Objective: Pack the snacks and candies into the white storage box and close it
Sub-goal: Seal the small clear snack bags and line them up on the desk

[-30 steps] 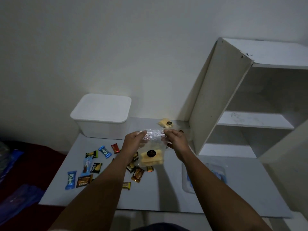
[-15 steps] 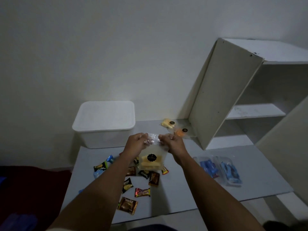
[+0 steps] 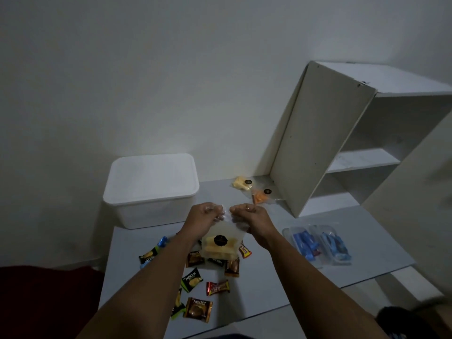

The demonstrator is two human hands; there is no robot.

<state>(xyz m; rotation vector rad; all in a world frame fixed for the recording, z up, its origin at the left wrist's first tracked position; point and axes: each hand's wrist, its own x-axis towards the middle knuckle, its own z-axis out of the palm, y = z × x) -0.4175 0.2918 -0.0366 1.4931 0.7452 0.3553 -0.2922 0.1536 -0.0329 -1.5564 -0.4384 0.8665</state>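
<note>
- Now our left hand (image 3: 204, 216) and right hand (image 3: 252, 216) pinch the clear snack bag (image 3: 221, 243) at mid-frame.
- White storage box (image 3: 150, 189), lid on, sits left of centre.

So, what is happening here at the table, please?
A person holds a clear snack bag by its top edge, the left hand and the right hand each pinching one side, above the table. The white storage box stands behind with its lid on. Small wrapped candies lie scattered below the hands. Two more snack bags lie near the white shelf unit.
</note>
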